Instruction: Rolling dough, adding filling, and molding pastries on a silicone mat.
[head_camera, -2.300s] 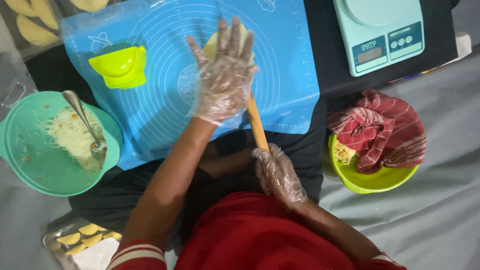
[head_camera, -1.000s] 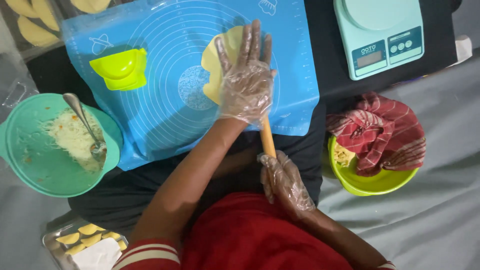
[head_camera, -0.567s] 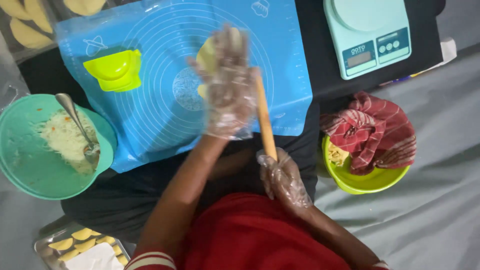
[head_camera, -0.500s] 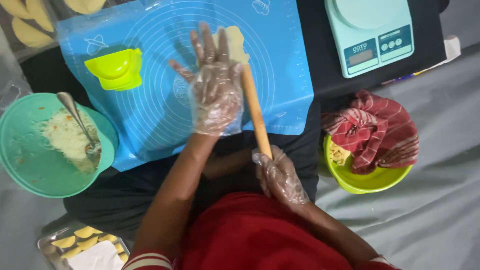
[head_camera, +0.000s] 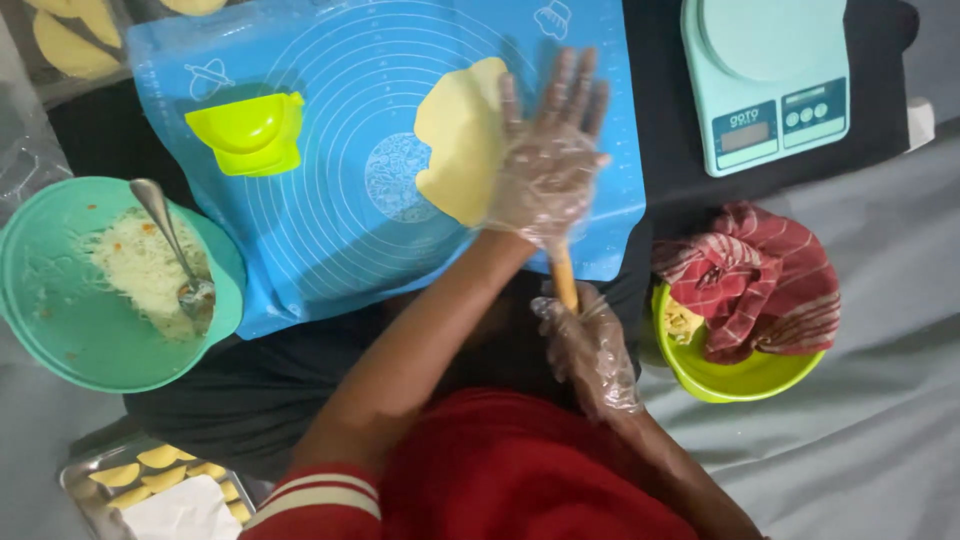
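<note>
1. I see the dough (head_camera: 460, 135), a flat pale-yellow sheet, lying upper centre of the frame on the blue mat (head_camera: 330, 230).
2. The rolling pin (head_camera: 563, 275) is a wooden stick running up from lower centre; only a short part shows between the two hands, and its far end is hidden under the upper one.
3. My left hand (head_camera: 548, 165), in a clear plastic glove, lies flat with fingers spread wide, pressing on the pin at the right edge of the dough.
4. My right hand (head_camera: 592, 350), gloved too, rests on the near end of the pin, fingers loosely curled over it, below the mat's edge.
5. A lime-green mould (head_camera: 248, 133) sits on the mat, upper left, well apart from the dough.
6. At the left edge stands a teal bowl (head_camera: 70, 340) with filling and a spoon (head_camera: 175, 250).
7. A scale (head_camera: 765, 80) sits upper right; below it a lime bowl (head_camera: 740, 375) holds a red striped cloth (head_camera: 765, 275).
8. A tray (head_camera: 150, 485) with folded yellow pieces shows lower left.
</note>
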